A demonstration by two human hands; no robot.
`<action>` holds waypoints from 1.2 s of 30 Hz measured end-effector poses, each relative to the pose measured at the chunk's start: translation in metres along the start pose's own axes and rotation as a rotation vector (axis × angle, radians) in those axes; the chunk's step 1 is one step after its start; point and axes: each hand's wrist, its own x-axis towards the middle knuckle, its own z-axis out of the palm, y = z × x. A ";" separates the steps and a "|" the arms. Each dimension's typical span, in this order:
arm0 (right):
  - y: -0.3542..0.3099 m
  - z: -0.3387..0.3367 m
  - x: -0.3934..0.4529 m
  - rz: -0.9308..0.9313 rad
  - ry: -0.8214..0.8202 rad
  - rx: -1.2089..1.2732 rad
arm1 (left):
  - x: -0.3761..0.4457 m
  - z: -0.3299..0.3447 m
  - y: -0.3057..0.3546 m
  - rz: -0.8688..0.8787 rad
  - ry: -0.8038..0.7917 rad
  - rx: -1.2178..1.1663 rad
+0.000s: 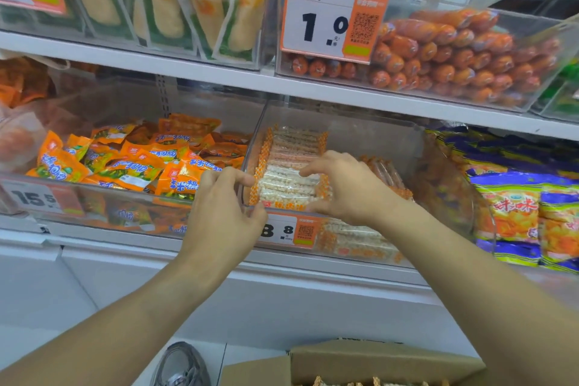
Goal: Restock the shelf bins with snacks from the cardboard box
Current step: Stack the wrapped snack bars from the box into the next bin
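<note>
Both hands reach into a clear bin [369,135] on the lower shelf [219,247]. The left hand [224,210] curls at the bin's front left corner, thumb near the price tag [289,230]. The right hand [347,186] is spread over a stack of white snack bars [286,180] with orange ends, fingertips touching the top pack. The bin to the left holds orange packets [125,160]; to the right lie purple and yellow bags [517,197]. The upper shelf carries orange sausages [454,53]. Below, an open cardboard box [376,360] sits beside a grey shoe [183,365].
</note>
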 end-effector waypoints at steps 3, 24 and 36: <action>0.009 -0.004 -0.044 -0.043 0.332 0.106 | 0.000 -0.003 0.003 0.009 0.044 -0.005; 0.161 0.250 -0.368 0.837 -0.595 0.291 | -0.198 0.252 -0.045 0.056 -1.124 0.343; 0.144 0.278 -0.400 0.772 -0.596 0.243 | -0.276 0.293 -0.079 0.048 -1.341 0.490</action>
